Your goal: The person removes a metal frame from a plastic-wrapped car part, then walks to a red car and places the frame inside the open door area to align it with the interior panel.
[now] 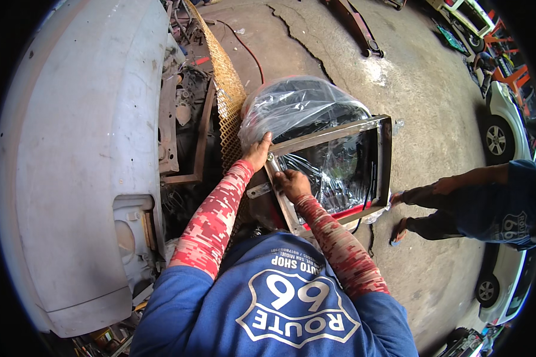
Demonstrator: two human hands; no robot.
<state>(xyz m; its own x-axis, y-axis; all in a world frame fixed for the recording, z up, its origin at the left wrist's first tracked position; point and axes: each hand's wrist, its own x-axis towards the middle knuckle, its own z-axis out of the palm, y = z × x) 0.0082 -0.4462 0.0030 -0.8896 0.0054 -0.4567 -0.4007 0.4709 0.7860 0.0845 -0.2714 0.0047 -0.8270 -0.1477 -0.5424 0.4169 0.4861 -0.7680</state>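
Note:
A rectangular metal frame (324, 136) rests on a dark object wrapped in clear plastic (298, 107), in front of my body. My left hand (258, 152) lies at the frame's near left corner, its thumb pointing up along the plastic and its other fingers partly hidden. A wrench (272, 163) has its ring end at that same corner. Around its handle my right hand (293, 184) is closed, above the frame's left bar. A small metal tab with holes (258, 190) sticks out from the left bar. What the wrench sits on is hidden.
A large grey vehicle panel (83, 149) fills the left side. Beside it run a yellow expanded-metal strip (223, 77) and a rusty bar frame (202, 134). A person in a blue shirt (515, 205) stands at the right, near white vehicles (506, 113). A red jack-like arm (357, 27) lies beyond.

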